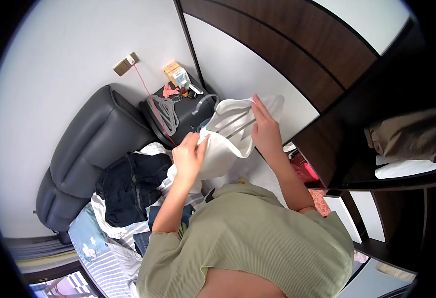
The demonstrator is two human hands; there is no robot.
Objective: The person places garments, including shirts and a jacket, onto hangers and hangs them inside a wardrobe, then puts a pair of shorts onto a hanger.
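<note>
A white garment [218,156] hangs in front of me, its opening spread wide and a few grey bands visible inside. Whether it is a shirt or trousers I cannot tell. My left hand [187,153] pinches the near left edge of the opening between thumb and fingers. On the far right edge, my right hand [266,130] grips the fabric with its fingers fairly straight. Beyond the garment stands a dark bedside table [183,114]. To the left, dark clothing [128,186] lies heaped on the bed.
A grey padded headboard [96,144] runs along the wall. Coiled grey cable [164,115] and small boxes [177,74] sit on the bedside table. A pink cord hangs from the wall socket [126,63]. On the right, an open wardrobe shelf holds folded clothes [409,141].
</note>
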